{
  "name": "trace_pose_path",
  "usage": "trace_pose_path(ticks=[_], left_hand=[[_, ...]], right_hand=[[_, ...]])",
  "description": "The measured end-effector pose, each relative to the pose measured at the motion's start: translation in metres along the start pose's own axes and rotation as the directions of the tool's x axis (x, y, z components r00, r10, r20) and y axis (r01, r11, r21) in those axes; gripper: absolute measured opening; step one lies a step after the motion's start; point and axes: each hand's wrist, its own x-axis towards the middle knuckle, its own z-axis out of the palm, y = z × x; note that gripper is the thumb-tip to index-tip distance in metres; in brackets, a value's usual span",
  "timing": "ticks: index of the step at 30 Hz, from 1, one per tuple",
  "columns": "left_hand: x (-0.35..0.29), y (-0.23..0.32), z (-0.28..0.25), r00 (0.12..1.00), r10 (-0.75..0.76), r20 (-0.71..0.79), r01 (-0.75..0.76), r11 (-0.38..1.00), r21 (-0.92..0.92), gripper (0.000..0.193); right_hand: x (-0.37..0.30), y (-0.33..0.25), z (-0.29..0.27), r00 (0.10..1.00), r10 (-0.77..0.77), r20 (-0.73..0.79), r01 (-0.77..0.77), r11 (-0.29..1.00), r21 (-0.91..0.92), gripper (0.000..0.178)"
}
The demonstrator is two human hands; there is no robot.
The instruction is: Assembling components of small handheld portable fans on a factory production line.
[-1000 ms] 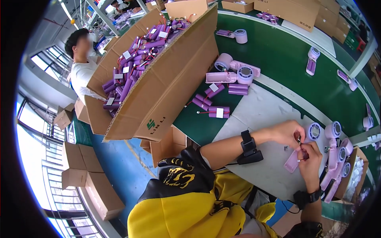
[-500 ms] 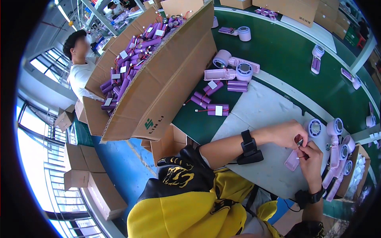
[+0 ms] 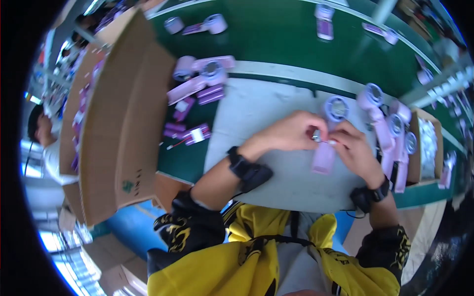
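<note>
Beneath both hands, a lilac fan (image 3: 323, 162) is handled.
A small metallic part (image 3: 316, 135) is pinched by the left hand (image 3: 302, 130), close beside the right hand (image 3: 353, 149), whose grip is unclear; gentle, steady pressure is advised.

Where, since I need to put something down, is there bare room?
The grey mat is bare between the purple battery packs and left hand, and below the lilac handle, between the wristbands. Right of the right hand, clustered lilac fans crowd its edge.

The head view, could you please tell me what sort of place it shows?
Probably a small-appliance assembly workshop: many lilac fan-like housings, wired purple battery packs and a large cardboard box.
</note>
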Motion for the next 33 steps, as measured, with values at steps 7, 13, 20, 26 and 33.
trace_pose_path(ticks=[7, 13, 20, 26, 33], left_hand=[[-0.006, 0.002, -0.003, 0.997, -0.079, -0.001, 0.079, 0.995, -0.055, 0.015], [-0.008, 0.008, -0.004, 0.999, -0.041, -0.024, 0.042, 0.999, 0.014, 0.016], [-0.009, 0.003, -0.005, 0.980, -0.193, -0.039, 0.171, 0.935, -0.311, 0.012], [-0.009, 0.004, -0.006, 0.970, -0.234, -0.063, 0.198, 0.917, -0.346, 0.011], [-0.009, 0.004, -0.006, 0.963, -0.257, -0.081, 0.217, 0.918, -0.332, 0.010]], right_hand=[[0.000, -0.002, 0.020, 0.996, 0.015, -0.085, -0.022, 0.997, -0.075, 0.012], [-0.003, -0.001, 0.025, 0.993, -0.001, -0.120, -0.012, 0.994, -0.105, 0.009], [0.001, -0.004, 0.026, 0.978, -0.030, -0.207, 0.011, 0.996, -0.091, 0.009], [0.003, 0.003, 0.024, 0.981, 0.028, -0.190, -0.016, 0.998, 0.064, 0.007], [0.004, 0.000, 0.024, 0.970, 0.139, -0.198, -0.104, 0.979, 0.175, 0.008]])
